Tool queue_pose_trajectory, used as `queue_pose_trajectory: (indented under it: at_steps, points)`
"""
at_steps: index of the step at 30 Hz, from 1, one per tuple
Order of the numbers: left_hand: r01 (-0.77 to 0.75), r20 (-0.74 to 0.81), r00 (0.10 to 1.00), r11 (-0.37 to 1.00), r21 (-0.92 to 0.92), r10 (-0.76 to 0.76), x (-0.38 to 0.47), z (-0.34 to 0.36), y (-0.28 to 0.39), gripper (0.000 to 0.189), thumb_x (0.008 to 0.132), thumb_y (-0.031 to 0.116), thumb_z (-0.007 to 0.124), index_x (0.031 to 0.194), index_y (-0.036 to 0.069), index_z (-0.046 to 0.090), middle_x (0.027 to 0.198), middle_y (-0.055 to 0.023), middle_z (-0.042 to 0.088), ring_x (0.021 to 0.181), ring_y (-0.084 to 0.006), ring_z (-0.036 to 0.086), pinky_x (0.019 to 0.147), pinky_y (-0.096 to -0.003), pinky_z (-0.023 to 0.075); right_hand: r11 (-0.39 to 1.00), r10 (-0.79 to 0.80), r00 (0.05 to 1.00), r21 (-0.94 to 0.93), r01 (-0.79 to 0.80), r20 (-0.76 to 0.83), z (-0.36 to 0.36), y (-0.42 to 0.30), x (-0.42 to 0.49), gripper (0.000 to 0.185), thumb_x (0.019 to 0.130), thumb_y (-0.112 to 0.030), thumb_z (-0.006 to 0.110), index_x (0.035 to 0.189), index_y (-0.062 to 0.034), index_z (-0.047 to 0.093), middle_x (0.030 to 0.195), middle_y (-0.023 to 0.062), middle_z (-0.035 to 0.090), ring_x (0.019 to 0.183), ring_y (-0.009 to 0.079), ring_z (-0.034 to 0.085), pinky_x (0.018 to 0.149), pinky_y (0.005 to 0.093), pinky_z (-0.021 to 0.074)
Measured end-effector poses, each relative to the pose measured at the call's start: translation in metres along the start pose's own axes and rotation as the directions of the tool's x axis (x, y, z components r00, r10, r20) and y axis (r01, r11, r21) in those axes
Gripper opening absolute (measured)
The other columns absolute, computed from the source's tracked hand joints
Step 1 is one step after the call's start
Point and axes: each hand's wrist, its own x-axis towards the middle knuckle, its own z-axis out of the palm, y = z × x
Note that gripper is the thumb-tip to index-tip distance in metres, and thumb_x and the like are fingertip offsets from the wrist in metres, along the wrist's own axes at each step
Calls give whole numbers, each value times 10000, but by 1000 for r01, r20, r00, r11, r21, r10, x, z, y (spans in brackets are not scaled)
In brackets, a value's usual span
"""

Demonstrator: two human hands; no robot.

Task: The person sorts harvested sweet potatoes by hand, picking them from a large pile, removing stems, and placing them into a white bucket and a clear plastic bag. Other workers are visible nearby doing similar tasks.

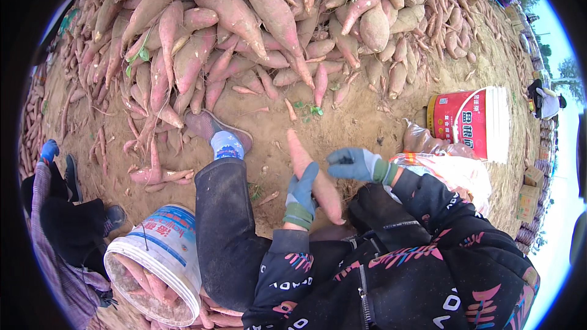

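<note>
A long pink sweet potato (319, 186) is gripped around its middle by my left hand (302, 192), which wears a blue-grey glove with a green cuff. My right hand (352, 164), gloved the same way, is just to the right of that sweet potato with its fingers apart and nothing visible in it. Beyond both hands rises a large heap of soil-dusted sweet potatoes (234, 16), many with thin roots. A smaller, forked sweet potato (160, 174) lies on the dirt to the left.
A white bucket (169, 224) with sweet potatoes inside stands at my left. On the right are a red-and-white bucket (472, 123) and a plastic bag (458, 174). A co-worker (64, 220) is at the far left. My shoe (218, 130) touches the heap's edge.
</note>
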Motion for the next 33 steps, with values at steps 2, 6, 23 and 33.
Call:
queue_pose_trajectory:
  at_steps: [2,6,23,33]
  points:
    - [-91,-66,994,995,-28,89,3,-5,1,607,857,424,673,1269,13,498,1067,-103,609,934,-218,600,819,-375,500,985,-27,947,-169,-29,-320,-20,-20,34,349,882,-213,678,1155,-6,609,1039,96,671,954,163,622,837,322,500]
    - [-100,-91,992,976,-192,84,8,-13,8,561,831,409,715,1175,10,525,1003,-107,602,888,-221,603,807,-378,517,308,-694,719,-889,338,33,-34,-67,125,455,820,-160,685,1232,-32,540,1184,194,606,1051,325,622,884,404,501]
    - [-181,-92,981,973,-146,169,-2,-15,29,697,810,496,707,1223,-27,501,1061,-139,591,917,-227,602,795,-355,509,11,150,986,-997,77,78,-24,-26,53,363,864,-248,593,1181,-71,575,1162,169,611,953,318,667,757,439,533]
    - [-264,-98,964,941,-213,248,-6,-2,30,632,820,361,735,1268,3,469,1092,-132,582,950,-236,595,845,-373,510,724,12,639,-434,-537,-769,-25,0,116,801,734,-389,739,1320,60,428,1141,253,626,1052,379,624,907,408,494]
